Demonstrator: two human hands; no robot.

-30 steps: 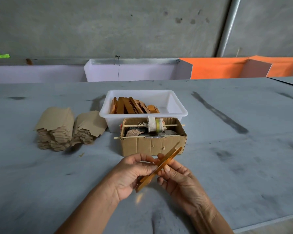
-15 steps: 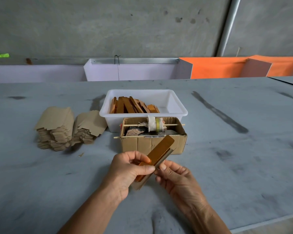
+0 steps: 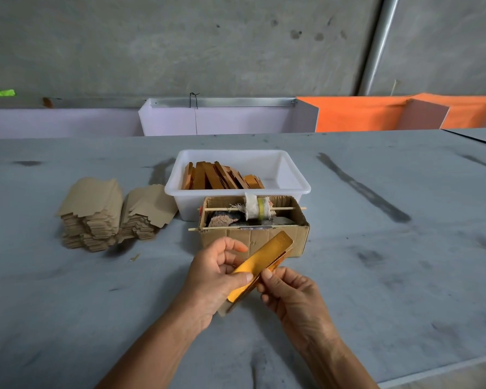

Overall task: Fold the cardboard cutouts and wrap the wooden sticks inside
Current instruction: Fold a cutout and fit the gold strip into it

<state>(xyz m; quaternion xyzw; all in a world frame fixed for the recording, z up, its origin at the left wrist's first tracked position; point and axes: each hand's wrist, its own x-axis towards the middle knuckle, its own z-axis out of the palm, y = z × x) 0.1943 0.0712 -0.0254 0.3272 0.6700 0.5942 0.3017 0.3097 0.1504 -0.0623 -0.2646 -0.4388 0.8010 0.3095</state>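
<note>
Big grey table [image 3: 404, 276] takes up most of the view, with a concrete wall behind it. I'll place everything off the white tub [image 3: 289, 175] sitting mid-table. Inside the tub, stacked on edge toward its left side, is a bunch of orange-brown sticks [image 3: 216, 178]. Well to the left of the tub are two stacks of brown cardboard cutouts [image 3: 96, 217], leaning a bit, the right stack just beside the tub's corner. Touching the tub's front wall is a small open cardboard box [image 3: 253, 238] with two thin skewers laid across its top and a roll wrapped in white cloth [image 3: 254, 209] threaded on the rear one — there's some other junk inside that I can't make out.

In front of the box, both hands hold one shiny gold strip [image 3: 264, 262] above the table, tilted so its far end points up toward the box. Left hand [image 3: 213, 279] pinches it, thumb pressed on the top face, fingers curled behind. Right hand [image 3: 292, 296] has its thumb tip on the strip's lower edge — fingers curled under it, pinching from the right.
</note>
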